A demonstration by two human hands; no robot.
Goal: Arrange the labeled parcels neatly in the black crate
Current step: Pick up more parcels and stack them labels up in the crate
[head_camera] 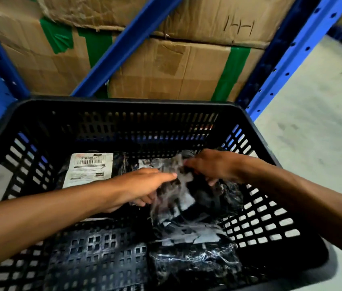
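Note:
A black slotted plastic crate [124,106] fills the lower view. Inside it, at the back left, lies a black parcel with a white barcode label [89,170] facing up. Both of my hands reach into the crate's middle. My left hand [142,185] and my right hand [210,166] grip a blurred black-and-white parcel [174,185] from either side, holding it above the crate floor. Another black plastic-wrapped parcel with a white label [195,255] lies at the front right under it. More dark parcels sit at the right, partly hidden by my right hand.
Blue metal shelving uprights [287,53] stand right behind the crate, with a diagonal brace [124,45]. Stacked cardboard boxes with green tape [166,68] sit on the shelf. Pale concrete floor [317,122] lies to the right.

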